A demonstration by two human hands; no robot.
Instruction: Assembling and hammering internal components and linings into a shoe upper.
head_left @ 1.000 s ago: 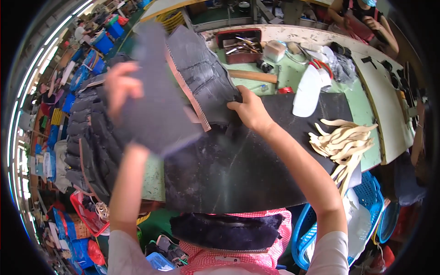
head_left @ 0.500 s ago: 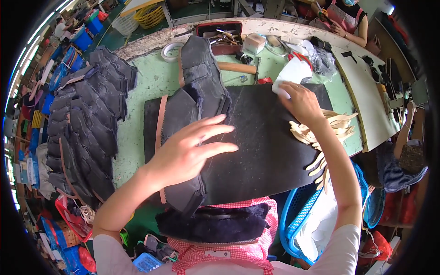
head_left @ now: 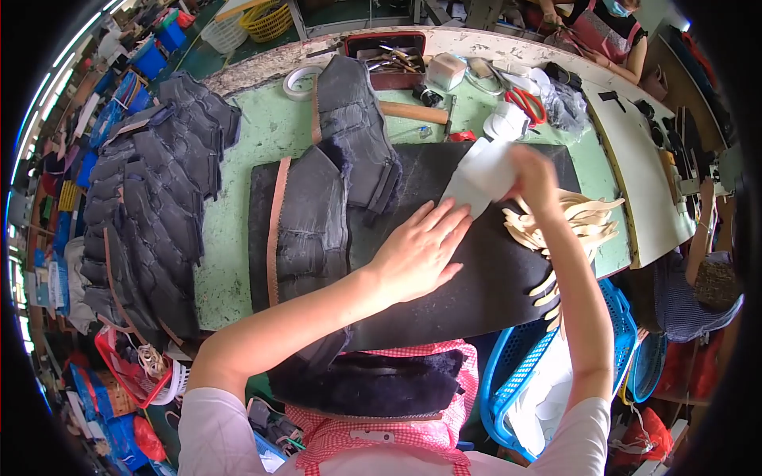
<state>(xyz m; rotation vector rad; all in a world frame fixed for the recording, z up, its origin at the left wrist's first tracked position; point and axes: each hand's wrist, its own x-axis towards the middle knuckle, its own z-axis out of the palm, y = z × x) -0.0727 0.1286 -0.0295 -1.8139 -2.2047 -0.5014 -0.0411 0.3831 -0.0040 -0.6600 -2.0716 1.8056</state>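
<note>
A pale white sheet piece [head_left: 468,184] lies slanting over the black work board [head_left: 429,293]. My left hand [head_left: 421,252] is open and flat, its fingertips against the sheet's lower end. At the sheet's right edge is my right hand [head_left: 536,178], smeared by motion, with fingers curled in on the sheet. Just beyond, more white pieces [head_left: 506,121] are bunched together. Left of my hands, a dark padded panel [head_left: 313,214] with a tan zigzag-edged strip [head_left: 278,230] rests on the board. A second dark panel [head_left: 353,119] overlaps it at the far side.
Overlapping dark panels [head_left: 151,198] are heaped at left. Cream curved strips [head_left: 567,222] lie right of the board. Beyond it are a hammer [head_left: 417,112], red-handled scissors [head_left: 528,105], a tape roll [head_left: 302,82] and a tool tray [head_left: 397,79]. A blue basket [head_left: 508,381] stands at lower right.
My left hand has moved right, from above the dark panel to the white sheet. The right hand has shifted slightly nearer and right, and a white sheet now extends over the board.
</note>
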